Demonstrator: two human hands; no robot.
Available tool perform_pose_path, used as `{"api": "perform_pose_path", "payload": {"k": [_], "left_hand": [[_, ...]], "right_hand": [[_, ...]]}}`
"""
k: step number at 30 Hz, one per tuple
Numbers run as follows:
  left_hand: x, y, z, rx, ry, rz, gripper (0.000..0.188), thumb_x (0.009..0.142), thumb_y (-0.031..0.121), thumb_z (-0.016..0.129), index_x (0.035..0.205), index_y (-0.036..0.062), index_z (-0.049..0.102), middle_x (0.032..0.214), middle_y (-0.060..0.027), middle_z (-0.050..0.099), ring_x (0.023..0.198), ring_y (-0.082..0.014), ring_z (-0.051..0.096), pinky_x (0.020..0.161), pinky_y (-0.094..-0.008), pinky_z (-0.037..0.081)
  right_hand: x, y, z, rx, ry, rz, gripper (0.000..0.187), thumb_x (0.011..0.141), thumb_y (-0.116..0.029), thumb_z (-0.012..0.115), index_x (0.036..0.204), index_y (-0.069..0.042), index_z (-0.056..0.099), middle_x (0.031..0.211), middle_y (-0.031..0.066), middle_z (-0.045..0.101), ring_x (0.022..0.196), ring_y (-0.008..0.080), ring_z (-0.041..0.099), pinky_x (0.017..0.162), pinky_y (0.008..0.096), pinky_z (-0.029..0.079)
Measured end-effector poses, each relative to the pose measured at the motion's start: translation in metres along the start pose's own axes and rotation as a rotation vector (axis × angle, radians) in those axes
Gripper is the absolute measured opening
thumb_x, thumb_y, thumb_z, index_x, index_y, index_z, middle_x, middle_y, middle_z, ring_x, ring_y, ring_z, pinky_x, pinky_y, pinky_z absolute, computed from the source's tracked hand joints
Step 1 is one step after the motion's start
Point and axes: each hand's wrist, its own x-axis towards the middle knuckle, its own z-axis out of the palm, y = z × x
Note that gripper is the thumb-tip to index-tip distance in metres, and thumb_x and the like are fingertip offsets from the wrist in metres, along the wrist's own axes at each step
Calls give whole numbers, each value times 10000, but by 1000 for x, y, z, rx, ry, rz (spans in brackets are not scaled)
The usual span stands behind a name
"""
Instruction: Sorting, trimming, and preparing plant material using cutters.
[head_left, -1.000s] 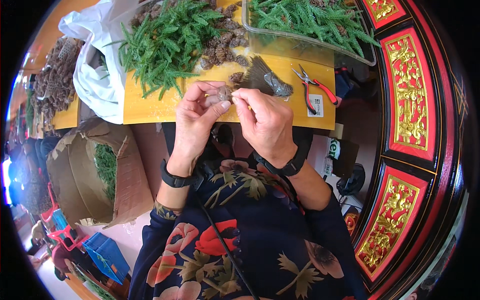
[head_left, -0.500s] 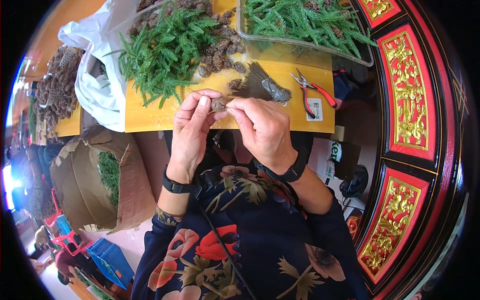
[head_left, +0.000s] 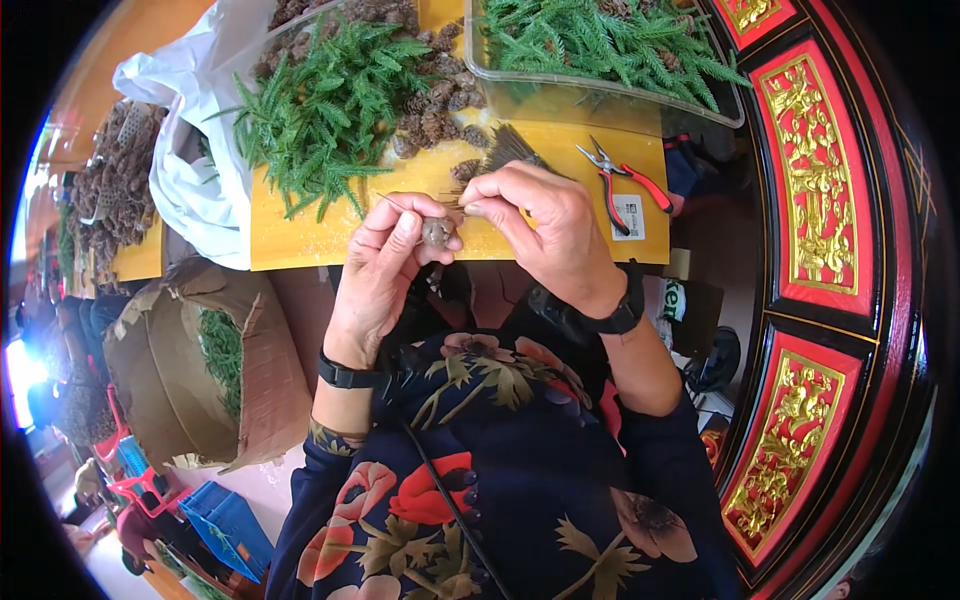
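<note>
A small brown pine cone [head_left: 437, 232] is gripped between the thumb and fingers of my left hand [head_left: 388, 245], just over the table's front edge. My right hand [head_left: 545, 220] pinches what looks like a thin brown wire [head_left: 453, 198] beside the cone; its fingertips cover part of it. Another thin end sticks out to the left above my left fingers. Behind my right hand lies a bundle of thin dark wires [head_left: 512, 145], partly hidden by that hand. Loose pine cones [head_left: 432, 125] are scattered farther back.
Green fir sprigs [head_left: 330, 110] are heaped on the yellow table [head_left: 300, 238] beside a white plastic bag [head_left: 195, 90]. A clear bin [head_left: 600, 85] of sprigs stands back right, with red-handled pliers [head_left: 615, 180] before it. An open cardboard box [head_left: 165, 370] sits lower left.
My right hand has shifted up and to the right, now covering part of the wire bundle. The pine cone has turned slightly and dropped a little in my left hand.
</note>
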Motion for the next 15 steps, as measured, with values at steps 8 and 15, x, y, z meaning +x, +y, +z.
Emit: {"api": "perform_pose_path", "payload": {"k": [8,15], "left_hand": [[-10,3,-3,-2,-37,-138,215,1005,234,498,1082,59,597,1006,-47,635,839,-124,630,735,-267,534],[-7,-20,-2,-29,-109,-44,237,1007,264,504,1099,75,612,985,6,615,852,-75,593,759,-242,508]], "right_hand": [[5,-11,-4,-57,-178,9,32,833,32,612,864,28,620,808,127,641,734,251,631,658,314,484],[-17,-10,5,-86,-158,45,30,878,-4,595,855,15,600,751,77,585,686,165,568,620,273,423]]}}
